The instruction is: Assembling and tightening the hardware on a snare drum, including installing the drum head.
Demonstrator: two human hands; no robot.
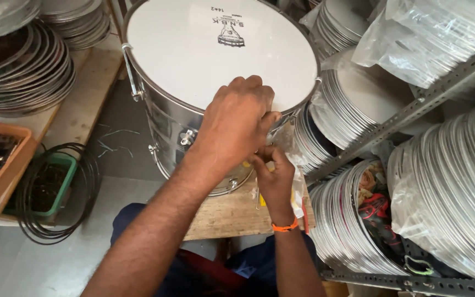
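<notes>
Drum: we see a shiny round steel drum [182, 118] with a white skin, tilted on a wooden bench [221, 214].
Left hand [236, 124]: closed on the drum's rim.
Right hand [273, 176]: fingers pinched together below; on what, we cannot tell.

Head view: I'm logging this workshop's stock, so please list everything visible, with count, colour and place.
Drum: one, shiny metal shell with white head, tilted on the bench, centre top.
Wooden bench: one, pale brown, under the drum.
Metal hoops: many, silver, stacked top left.
Skinned hoops on rack: many, silver and white, some in clear plastic, right side.
Slotted metal rack: one, grey, right.
Orange tray: one, left edge.
Green tray: one, lower left.
Black wire coil: one, around the green tray.
Left hand: on the drum's rim, grip on a rim fitting, partly hidden.
Right hand: below the left, fingers pinched; orange wristband.
</notes>
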